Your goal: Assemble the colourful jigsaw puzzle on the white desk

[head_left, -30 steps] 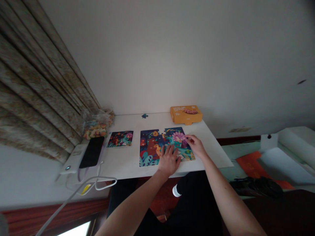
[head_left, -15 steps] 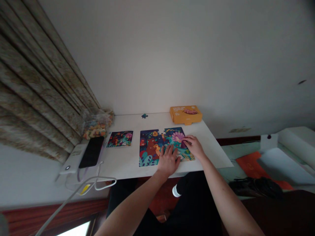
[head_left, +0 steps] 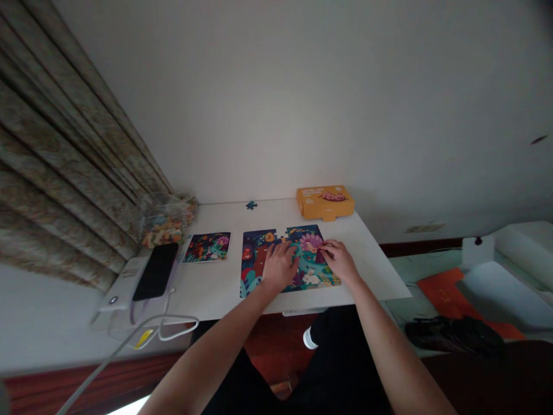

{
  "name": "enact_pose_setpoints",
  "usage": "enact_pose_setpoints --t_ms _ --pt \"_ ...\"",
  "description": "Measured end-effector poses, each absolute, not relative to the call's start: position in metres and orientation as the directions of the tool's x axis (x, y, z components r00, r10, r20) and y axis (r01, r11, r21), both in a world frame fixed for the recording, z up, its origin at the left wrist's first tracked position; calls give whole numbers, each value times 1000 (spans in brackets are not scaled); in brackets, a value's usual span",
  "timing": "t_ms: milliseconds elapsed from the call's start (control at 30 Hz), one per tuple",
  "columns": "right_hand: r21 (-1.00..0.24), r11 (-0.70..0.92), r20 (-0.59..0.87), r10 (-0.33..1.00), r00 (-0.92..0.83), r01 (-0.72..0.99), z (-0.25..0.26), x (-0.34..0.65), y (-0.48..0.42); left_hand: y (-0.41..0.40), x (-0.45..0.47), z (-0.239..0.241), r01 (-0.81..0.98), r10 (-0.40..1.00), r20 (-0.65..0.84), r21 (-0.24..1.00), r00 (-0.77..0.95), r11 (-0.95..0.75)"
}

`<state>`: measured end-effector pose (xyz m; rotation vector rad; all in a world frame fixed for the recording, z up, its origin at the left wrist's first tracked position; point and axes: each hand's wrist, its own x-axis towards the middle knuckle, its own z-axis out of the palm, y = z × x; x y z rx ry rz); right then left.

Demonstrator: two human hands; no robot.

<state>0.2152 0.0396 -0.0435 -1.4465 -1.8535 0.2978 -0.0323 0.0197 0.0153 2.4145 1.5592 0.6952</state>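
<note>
A colourful jigsaw puzzle [head_left: 317,271] with a peacock and a white rabbit lies on the white table [head_left: 216,294]. A gap shows in its far edge. My left hand [head_left: 280,266] rests on the puzzle's middle, palm down, fingers apart, hiding part of the picture. At the right edge, beside the peacock, the bent fingers of my right hand [head_left: 340,259] close on the puzzle; the exact piece under the fingertips is hidden. One loose blue-green puzzle piece [head_left: 251,205] lies near the wall. Left of the puzzle is a small reference picture [head_left: 207,248].
An orange puzzle box [head_left: 326,203] stands at the back right. At the left lie a black phone [head_left: 156,271], a white cable [head_left: 177,318] and a clear plastic bag [head_left: 166,222] with coloured contents. A curtain [head_left: 64,161] hangs beside the table.
My left hand has shifted left and away from me over the puzzle, uncovering the white rabbit. My right hand stays at the right edge. The view has moved slightly.
</note>
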Motion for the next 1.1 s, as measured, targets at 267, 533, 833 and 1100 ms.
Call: enact_pose_setpoints --t_ms 267,533,833,1100 --pt "-608 330 399 913 -81 722 -37 213 36 167 -105 31 874 983 167 486 -72 -18" --pt "-627 298 378 924 -54 720 -30 209 32 233 -135 17 919 990 70 385 -120 84" --pt "-660 270 345 938 -37 701 -29 209 29 253 -142 17 956 997 27 289 -67 56" --pt "-698 257 342 940 -4 668 -30 210 30 212 -116 18 835 977 88 508 192 -210"
